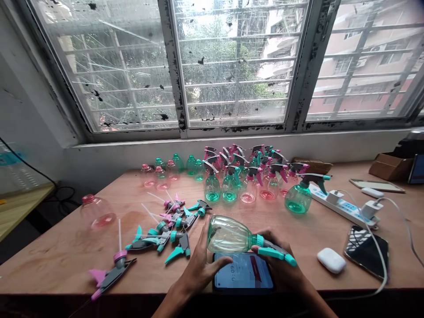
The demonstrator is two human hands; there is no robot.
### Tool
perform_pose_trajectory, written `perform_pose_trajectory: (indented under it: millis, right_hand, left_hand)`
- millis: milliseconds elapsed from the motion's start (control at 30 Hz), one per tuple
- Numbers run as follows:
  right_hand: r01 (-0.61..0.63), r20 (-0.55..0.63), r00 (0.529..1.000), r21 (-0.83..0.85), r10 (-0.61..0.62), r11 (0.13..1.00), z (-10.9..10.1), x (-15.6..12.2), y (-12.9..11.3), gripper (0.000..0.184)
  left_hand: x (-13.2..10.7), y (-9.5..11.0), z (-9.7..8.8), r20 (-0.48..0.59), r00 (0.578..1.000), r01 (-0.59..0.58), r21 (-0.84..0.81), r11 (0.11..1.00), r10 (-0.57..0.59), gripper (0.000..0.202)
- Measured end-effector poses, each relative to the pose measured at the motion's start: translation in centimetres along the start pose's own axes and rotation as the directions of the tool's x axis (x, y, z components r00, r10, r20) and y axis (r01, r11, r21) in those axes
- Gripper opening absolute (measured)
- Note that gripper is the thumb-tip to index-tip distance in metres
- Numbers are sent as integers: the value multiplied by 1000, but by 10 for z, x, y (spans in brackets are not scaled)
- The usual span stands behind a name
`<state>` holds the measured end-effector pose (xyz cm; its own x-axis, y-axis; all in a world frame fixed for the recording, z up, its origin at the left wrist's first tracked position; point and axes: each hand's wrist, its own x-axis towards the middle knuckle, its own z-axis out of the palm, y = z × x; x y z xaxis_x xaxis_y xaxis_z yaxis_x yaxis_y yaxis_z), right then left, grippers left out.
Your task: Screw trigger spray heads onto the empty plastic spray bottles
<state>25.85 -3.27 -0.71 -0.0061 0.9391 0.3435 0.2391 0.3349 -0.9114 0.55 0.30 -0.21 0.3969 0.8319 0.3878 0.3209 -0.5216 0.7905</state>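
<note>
View from the head camera, looking down and forward. The wooden tabletop (66, 251) runs below a window. At its far side stands a cluster of assembled spray bottles (251, 181), green and pink, with a few capless bottles to their left. In front of these lies a scatter of loose trigger heads (165, 229), dip tubes attached, and one empty pink bottle (97, 213) rests on its side, well apart to the left.

At the near edge I see the green bottle (228, 234) held on its side just above a phone (243, 274) (its screen is lit, the figures too blurred to read). The left hand (198, 265) is wrapped around the bottle's body, fingers up its far side, thumb below. The right hand (281, 269) is closed on the teal trigger head (274, 253) at the neck, fingertips on the screw collar.

I judge the step in hand to be seating this head on the bottle. Tightening it would call for the left hand to brace the body while the right turns the collar square to the thread.
</note>
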Motion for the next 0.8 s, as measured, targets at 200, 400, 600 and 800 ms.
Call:
perform_pose_trajectory:
  millis: [200, 400, 600, 800]
  right_hand:
    - [-63, 2, 998, 56, 63, 996, -1, 0, -2, 19]
    - [-56, -43, 997, 43, 58, 997, -1, 1, -1, 20]
    - [-41, -38, 998, 38, 43, 998, -2, 1, -1, 23]
    - [-64, -99, 992, 83, 72, 994, -2, 4, -4, 20]
  left_hand:
    - [2, 2, 0, -30, 999, -10, 46, 999, 12, 87]
    - [-1, 5, 1, -8, 1000, 8, 69, 998, -8, 89]
    - [1, 7, -5, 19, 1000, 25, -7, 1000, -25, 86]
    - [-1, 9, -3, 9, 999, 31, -2, 1000, -31, 85]
